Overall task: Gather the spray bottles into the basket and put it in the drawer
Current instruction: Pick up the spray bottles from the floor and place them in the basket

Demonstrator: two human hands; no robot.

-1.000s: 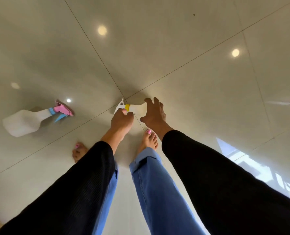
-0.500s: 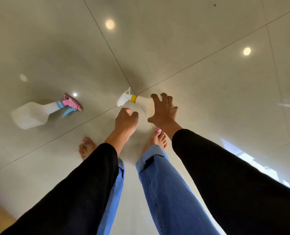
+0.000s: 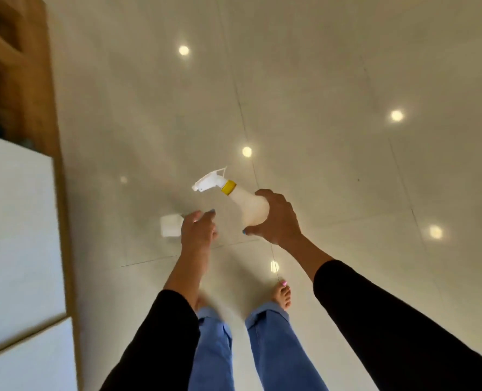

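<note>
At frame centre, the right hand (image 3: 276, 218) grips a white plastic spray bottle with yellow collar (image 3: 247, 203). The left hand (image 3: 197, 230) hangs loosely open. Next, likely, finding the unseen basket.

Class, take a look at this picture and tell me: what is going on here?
A person is standing barefoot on a glossy tiled floor, looking down. Their right hand grips a white spray bottle with a yellow collar by its body, lifted off the floor with the nozzle pointing left. The left hand hovers beside it, fingers relaxed, holding nothing. A wooden cabinet with white fronts stands at the left. No basket is in view.
</note>
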